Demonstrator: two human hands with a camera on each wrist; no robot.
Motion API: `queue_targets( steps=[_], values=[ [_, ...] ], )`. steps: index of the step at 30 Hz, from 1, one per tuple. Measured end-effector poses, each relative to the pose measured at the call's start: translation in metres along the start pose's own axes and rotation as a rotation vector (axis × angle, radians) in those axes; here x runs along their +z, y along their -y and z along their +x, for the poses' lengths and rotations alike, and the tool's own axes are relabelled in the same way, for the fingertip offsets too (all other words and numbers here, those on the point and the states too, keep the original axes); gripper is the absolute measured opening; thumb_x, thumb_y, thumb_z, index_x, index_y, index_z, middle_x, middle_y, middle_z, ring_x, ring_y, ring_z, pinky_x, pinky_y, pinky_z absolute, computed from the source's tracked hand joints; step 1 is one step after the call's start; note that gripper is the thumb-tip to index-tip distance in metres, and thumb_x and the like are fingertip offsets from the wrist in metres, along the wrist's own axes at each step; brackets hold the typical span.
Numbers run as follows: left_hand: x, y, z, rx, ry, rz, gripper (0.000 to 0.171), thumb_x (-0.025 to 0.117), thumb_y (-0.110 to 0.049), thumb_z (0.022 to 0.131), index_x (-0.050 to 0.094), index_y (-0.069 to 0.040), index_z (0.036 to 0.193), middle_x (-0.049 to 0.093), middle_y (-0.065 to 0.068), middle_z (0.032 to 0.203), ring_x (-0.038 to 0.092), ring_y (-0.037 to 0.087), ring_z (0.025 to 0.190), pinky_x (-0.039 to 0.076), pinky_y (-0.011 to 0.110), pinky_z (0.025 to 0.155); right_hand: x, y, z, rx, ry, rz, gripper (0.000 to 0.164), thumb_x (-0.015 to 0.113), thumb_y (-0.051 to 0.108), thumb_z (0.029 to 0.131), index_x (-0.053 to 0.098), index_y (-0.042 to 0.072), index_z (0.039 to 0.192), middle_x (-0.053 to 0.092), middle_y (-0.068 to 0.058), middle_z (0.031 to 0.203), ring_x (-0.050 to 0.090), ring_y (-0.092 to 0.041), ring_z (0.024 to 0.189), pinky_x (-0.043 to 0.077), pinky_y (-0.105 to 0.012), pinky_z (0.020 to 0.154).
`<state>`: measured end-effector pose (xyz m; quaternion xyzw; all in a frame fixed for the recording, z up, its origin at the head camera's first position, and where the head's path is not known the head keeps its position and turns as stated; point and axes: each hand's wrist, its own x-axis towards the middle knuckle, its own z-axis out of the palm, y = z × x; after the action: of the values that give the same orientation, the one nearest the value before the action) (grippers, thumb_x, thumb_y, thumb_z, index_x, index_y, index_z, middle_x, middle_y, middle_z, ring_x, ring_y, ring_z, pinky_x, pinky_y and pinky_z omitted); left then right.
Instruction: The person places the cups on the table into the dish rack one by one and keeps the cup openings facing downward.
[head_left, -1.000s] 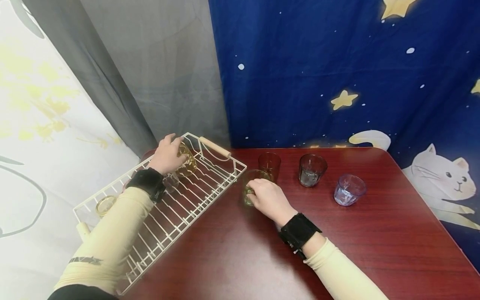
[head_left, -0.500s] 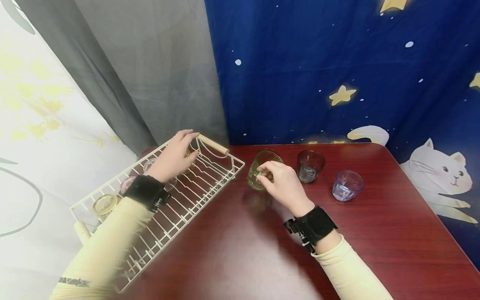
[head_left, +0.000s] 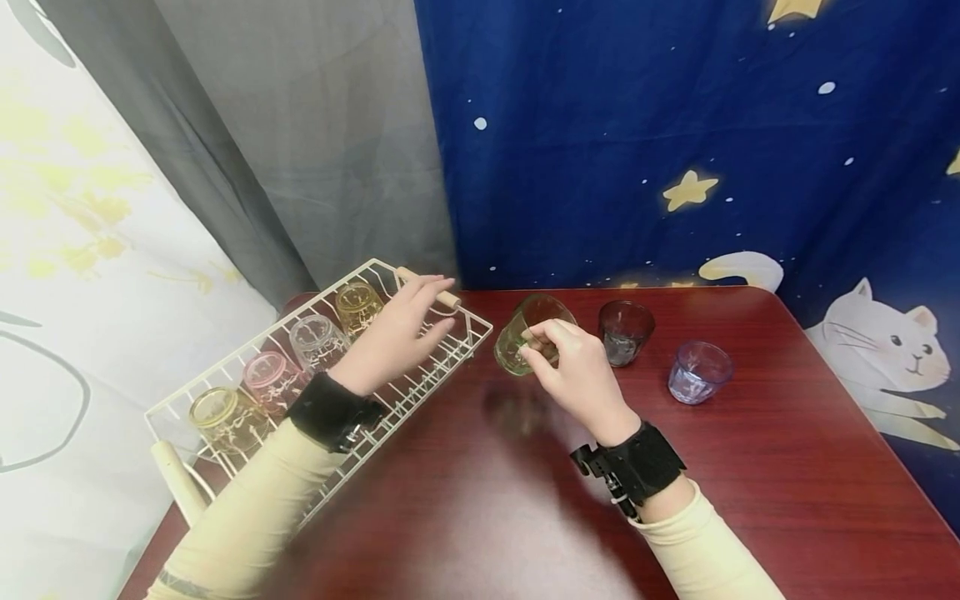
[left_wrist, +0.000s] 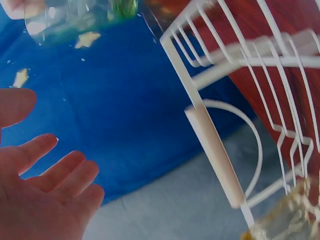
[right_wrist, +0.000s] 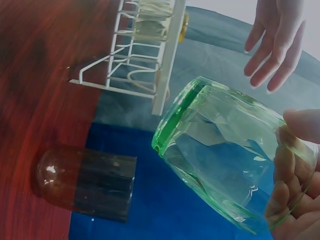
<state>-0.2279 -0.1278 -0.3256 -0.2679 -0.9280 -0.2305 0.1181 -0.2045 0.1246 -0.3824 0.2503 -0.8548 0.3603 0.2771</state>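
Note:
My right hand (head_left: 573,367) pinches a green drinking glass (right_wrist: 220,150) at its rim, tilted above the table; the wrist view shows its thick green base turned toward the rack. My left hand (head_left: 405,337), fingers spread and holding nothing, hovers over the far end of the white wire dish rack (left_wrist: 175,65), near its wooden handle (left_wrist: 215,155). Upside down along the rack's back side stand an amber glass (head_left: 358,304), a clear glass (head_left: 318,340), a pink glass (head_left: 273,379) and a yellow glass (head_left: 228,417). The left forearm covers part of the rack.
Right of the green glass, a dark grey glass (head_left: 625,333) and a bluish glass (head_left: 699,373) stand upright on the red-brown table (head_left: 810,467). A brownish glass (right_wrist: 85,182) shows beneath the green one in the right wrist view. Curtains (head_left: 570,167) hang behind the table.
My left hand has let go of the amber glass and moved right toward the rack's far handle. My right hand has lifted the green glass and tilted it, shifting slightly right.

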Motion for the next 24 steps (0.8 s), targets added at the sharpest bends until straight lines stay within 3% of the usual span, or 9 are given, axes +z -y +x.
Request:
queue_targets(
  steps=[7,14,24],
  values=[
    [0.017,-0.016,-0.007,-0.051,-0.021,-0.084,0.056,0.057,-0.023,0.097,0.04,-0.003,0.147,0.05,0.015,0.141,0.048,0.026,0.133,0.038,0.042,0.115,-0.003,0.01,-0.002,-0.006,-0.062,0.03,0.016,0.076,0.01,0.082,0.07,0.007,0.096,0.071,-0.003,0.085,0.066,-0.012,0.078,0.056,-0.028,0.066],
    [0.025,-0.031,-0.014,-0.085,-0.004,-0.12,0.059,0.056,-0.027,0.099,0.037,-0.004,0.149,0.048,0.014,0.145,0.045,0.024,0.137,0.035,0.041,0.117,-0.001,0.015,-0.004,0.018,-0.145,0.104,0.017,0.078,0.01,0.081,0.068,0.006,0.095,0.07,-0.003,0.081,0.065,-0.012,0.074,0.05,-0.019,0.064],
    [0.045,-0.03,-0.022,-0.161,0.052,-0.235,0.056,0.05,-0.029,0.102,0.036,-0.005,0.15,0.045,0.013,0.15,0.04,0.025,0.142,0.032,0.043,0.119,0.005,0.014,-0.01,0.102,-0.238,0.219,0.015,0.076,0.007,0.082,0.068,0.005,0.094,0.07,-0.005,0.08,0.06,-0.006,0.074,0.046,-0.015,0.064]
  ],
)
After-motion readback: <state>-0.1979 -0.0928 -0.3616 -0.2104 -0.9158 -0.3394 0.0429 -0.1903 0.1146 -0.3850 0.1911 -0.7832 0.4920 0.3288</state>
